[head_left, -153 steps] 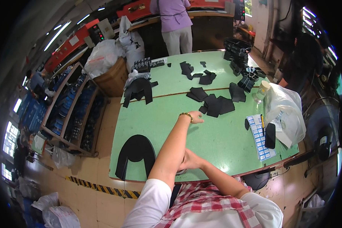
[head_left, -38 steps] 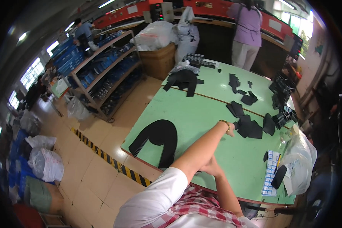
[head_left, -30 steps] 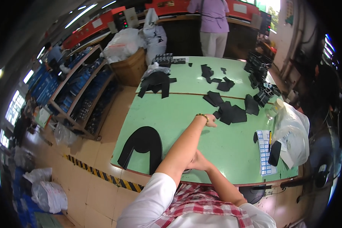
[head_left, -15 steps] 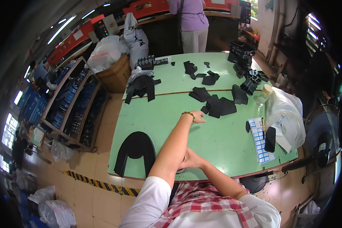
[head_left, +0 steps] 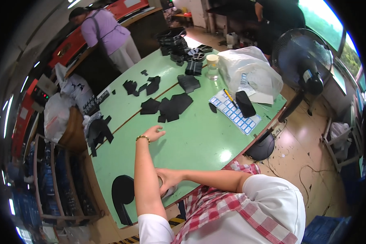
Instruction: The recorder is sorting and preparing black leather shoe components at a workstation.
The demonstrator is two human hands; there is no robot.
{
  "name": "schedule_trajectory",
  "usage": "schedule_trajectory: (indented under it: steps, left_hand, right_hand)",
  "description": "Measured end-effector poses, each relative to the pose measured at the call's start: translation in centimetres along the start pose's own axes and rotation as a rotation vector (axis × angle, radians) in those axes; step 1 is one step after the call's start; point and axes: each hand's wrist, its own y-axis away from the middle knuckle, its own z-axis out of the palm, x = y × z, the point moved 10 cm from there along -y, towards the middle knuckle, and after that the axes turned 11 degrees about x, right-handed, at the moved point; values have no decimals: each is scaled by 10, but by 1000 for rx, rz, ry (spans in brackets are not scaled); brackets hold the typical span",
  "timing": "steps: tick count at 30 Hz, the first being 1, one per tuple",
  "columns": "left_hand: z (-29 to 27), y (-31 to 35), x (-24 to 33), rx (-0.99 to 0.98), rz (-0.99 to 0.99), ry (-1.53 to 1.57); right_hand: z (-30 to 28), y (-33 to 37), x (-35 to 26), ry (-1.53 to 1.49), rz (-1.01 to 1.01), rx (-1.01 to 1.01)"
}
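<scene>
Pieces in black [head_left: 173, 107], beyond and right of nearer left hand [head_left: 153, 133], half-curled, empty; right hand [head_left: 171, 179], grasp not discernible

Print on the blue-bordered label sheet [head_left: 235, 114] is too small to read.

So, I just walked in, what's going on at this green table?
Someone in a checked apron is at the table. The left hand is out over it, loosely curled, apart from the black pieces. The right hand is by the left forearm, at a mostly hidden object; any grip is unclear. A black stack lies left of the forearm.
</scene>
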Motion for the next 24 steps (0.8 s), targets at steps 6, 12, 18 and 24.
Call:
schedule_trajectory:
  steps: [6,12,18,24]
  left_hand:
    - [6,3,7,-43,-4,-50]
    - [8,5,11,-5,2,-105]
    - [4,7,18,43,42,-104]
    - [-100,31,70,734,409,270]
  right_hand:
    - [1,0,4,41,52,-2]
    - [0,9,23,49,231,16]
    - [-1,15,26,81,285,16]
    - [-7,9,29,229,278,8]
